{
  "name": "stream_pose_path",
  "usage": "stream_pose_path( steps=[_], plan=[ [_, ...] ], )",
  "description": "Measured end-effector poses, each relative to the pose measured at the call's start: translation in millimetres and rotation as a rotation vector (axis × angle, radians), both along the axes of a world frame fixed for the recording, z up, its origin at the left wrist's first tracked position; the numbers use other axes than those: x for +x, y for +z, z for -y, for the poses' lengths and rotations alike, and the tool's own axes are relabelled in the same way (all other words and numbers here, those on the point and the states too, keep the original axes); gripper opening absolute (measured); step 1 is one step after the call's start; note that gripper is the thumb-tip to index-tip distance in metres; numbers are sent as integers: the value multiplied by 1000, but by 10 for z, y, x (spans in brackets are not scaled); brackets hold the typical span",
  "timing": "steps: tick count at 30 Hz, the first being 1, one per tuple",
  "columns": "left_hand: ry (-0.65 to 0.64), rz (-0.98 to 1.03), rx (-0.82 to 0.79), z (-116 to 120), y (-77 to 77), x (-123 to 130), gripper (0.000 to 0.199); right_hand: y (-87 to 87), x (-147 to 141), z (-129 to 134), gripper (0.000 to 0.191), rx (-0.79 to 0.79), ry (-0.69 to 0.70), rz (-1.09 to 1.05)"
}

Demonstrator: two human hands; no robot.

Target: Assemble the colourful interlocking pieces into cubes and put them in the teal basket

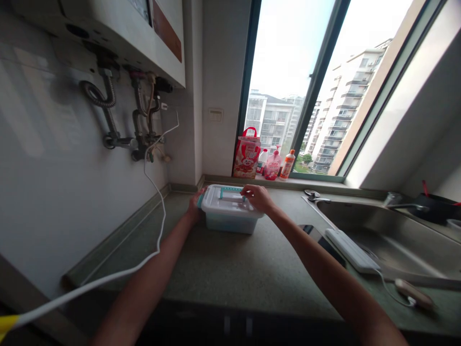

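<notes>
A lidded plastic storage box (231, 222) sits on the grey-green countertop, with a white lid, a translucent body and a teal carry handle (230, 190) on top. My left hand (196, 202) grips the box's left end, by a teal latch; part of its fingers is hidden behind the box. Over the lid's right half, my right hand (256, 196) has its fingers bent and pinched at the right end of the handle. What is inside the box cannot be made out.
Right of the box lie a dark flat device (320, 242) and a white power strip (351, 250), beside a steel sink (406, 240). Bottles (272, 166) and a red bag (247, 158) stand on the windowsill. A white cable (160, 240) hangs across the left, below a water heater (126, 33).
</notes>
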State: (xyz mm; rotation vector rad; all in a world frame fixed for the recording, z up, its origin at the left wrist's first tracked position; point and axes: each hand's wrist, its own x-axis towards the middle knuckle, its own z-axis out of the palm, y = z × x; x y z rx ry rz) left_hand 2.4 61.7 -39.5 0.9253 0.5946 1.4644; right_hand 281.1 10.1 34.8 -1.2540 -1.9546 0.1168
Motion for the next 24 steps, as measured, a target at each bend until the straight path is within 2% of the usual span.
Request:
stream_pose_path(
  steps=[8,16,24],
  plan=[
    [-39,92,-29,0,189,9,54,40,-23,45,22,9,-32,50],
    [7,96,-26,56,242,46,51,-12,-19,19,23,21,-44,56],
    [-13,89,-8,68,274,47,45,-19,-33,28,24,19,-41,41]
  ],
)
